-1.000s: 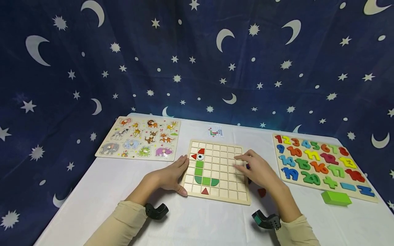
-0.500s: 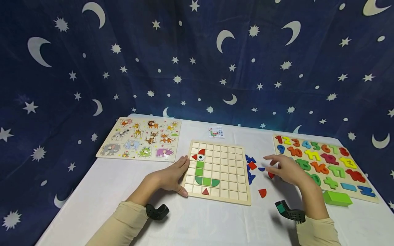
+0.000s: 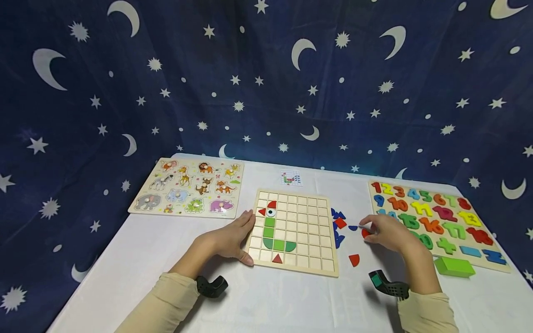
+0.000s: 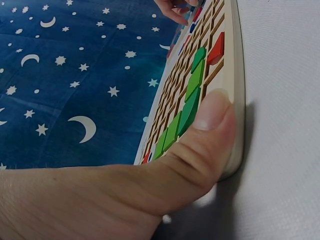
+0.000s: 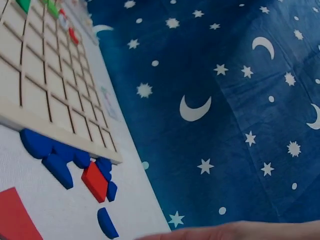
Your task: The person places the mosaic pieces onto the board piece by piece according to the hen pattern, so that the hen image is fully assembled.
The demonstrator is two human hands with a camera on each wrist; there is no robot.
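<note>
A wooden grid board (image 3: pixel 309 249) lies in the middle of the table, bearing green, red and eye-marked pieces in a bird-like figure. My left hand (image 3: pixel 233 237) rests at its left edge, thumb on the near corner; in the left wrist view the thumb (image 4: pixel 200 135) presses the rim. My right hand (image 3: pixel 389 235) is right of the board, thumb and fingers pinching a red quarter-circle piece (image 3: pixel 365 233). Close to the fingertips lies a blue half-round piece (image 3: pixel 353 228). The right wrist view catches only a strip of the right hand (image 5: pixel 235 231).
Several blue pieces (image 3: pixel 339 240) and a red square (image 3: pixel 340 223) lie along the board's right edge. Another red quarter-circle (image 3: pixel 354 260) is nearer. A pattern card (image 3: pixel 290 178) lies behind. An animal puzzle (image 3: pixel 187 188), a number puzzle (image 3: pixel 437 217) and a green block (image 3: pixel 454 267) stand at the sides.
My right hand has gone from above the board's right side to the loose pieces on the right, and its fingers have closed around a red quarter-circle. The left hand stays put.
</note>
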